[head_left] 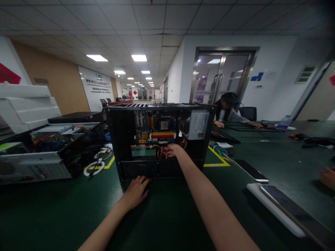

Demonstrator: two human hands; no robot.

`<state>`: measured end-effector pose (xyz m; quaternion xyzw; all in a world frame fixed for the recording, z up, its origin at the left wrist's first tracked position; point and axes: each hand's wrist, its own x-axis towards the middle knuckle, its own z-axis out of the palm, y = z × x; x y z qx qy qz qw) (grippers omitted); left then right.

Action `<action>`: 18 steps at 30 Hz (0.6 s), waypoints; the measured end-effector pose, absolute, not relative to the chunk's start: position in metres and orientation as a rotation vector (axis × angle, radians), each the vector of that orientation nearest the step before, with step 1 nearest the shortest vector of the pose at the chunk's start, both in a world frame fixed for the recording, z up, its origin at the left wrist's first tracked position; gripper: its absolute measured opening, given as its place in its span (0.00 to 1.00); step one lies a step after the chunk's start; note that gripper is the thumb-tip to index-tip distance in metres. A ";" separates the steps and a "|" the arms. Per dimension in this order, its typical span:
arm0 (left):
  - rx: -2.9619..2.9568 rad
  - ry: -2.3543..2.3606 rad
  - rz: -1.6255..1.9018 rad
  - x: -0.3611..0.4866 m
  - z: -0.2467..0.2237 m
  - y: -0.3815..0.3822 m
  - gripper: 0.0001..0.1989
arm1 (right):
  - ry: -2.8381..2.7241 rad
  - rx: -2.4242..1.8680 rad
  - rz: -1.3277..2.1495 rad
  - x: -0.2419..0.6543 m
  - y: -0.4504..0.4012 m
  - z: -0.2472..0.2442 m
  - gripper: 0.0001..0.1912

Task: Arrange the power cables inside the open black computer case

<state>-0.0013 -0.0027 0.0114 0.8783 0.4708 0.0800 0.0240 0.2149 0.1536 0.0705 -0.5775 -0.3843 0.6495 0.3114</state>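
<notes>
A black computer case [138, 169] stands upright in front of me with its side open. Inside, a motherboard [150, 122] carries red and yellow memory slots, and a silver power supply [199, 124] fills the upper right corner. My right hand [172, 150] reaches into the lower part of the case, its fingers closed on a bundle of coloured power cables [160, 152]. On the table, my left hand [136, 190] lies with fingers stretched out, touching or close to the bottom edge of the case; it holds nothing.
Another opened computer case [44, 164] lies at the left, with coiled white cables [94, 168] beside it. Phones [251, 170] and a white slab [274, 209] lie at the right. A co-worker [230, 108] sits across the table; another person's hand [328, 177] shows at the right edge.
</notes>
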 end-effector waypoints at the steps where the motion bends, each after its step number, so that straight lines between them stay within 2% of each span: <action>1: 2.723 1.449 0.247 -0.002 0.010 -0.002 0.19 | -0.990 -1.504 1.723 0.216 0.152 0.073 0.07; 15: 2.700 1.474 0.230 -0.002 0.008 -0.001 0.20 | -0.873 -1.397 1.786 0.218 0.150 0.076 0.08; 18: 2.693 1.473 0.230 -0.002 0.009 -0.002 0.20 | -0.992 -1.412 1.764 0.219 0.153 0.074 0.09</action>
